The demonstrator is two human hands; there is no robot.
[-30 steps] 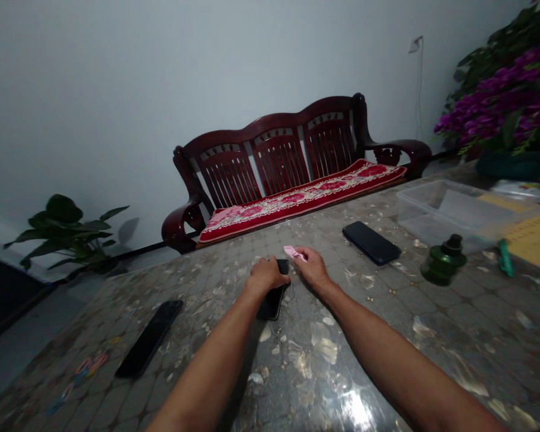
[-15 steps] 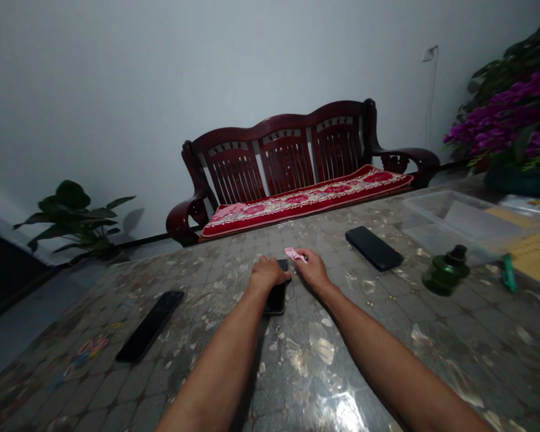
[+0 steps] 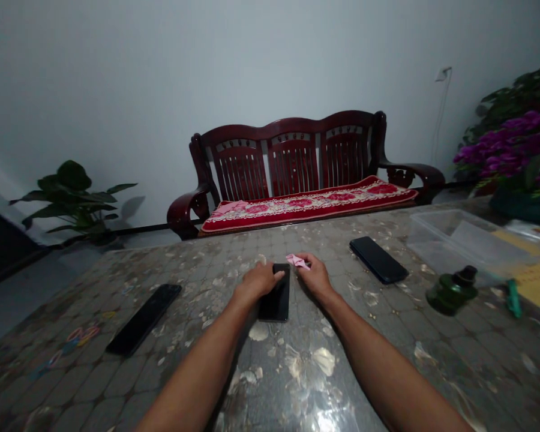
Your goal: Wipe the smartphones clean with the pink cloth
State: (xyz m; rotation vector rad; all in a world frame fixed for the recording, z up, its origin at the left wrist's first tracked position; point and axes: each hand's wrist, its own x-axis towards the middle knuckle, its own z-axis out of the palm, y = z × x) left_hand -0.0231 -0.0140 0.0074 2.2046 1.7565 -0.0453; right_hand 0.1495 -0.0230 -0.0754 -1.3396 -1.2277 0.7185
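Observation:
A black smartphone (image 3: 276, 303) lies flat on the patterned table, screen up, between my hands. Holding its left edge is my left hand (image 3: 257, 281), thumb stretched over the upper part of the screen; its other fingertips are partly hidden. Just right of the phone, my right hand (image 3: 315, 275) is closed on a small folded pink cloth (image 3: 297, 261), pinched between thumb and fingers. The cloth is near the phone's top right corner, apart from the screen.
Another dark phone (image 3: 144, 319) lies left, beside coloured bands (image 3: 81, 336). To the right are a third phone (image 3: 378, 260), a green bottle (image 3: 450, 292), a clear plastic box (image 3: 441, 255) and a green object (image 3: 513, 298). Behind the table (image 3: 324, 390) stands a wooden bench (image 3: 292, 129).
My left thumb has moved from the phone's right edge back onto the screen, uncovering more of it. My right hand still grips the pink cloth. The camera view has shifted slightly.

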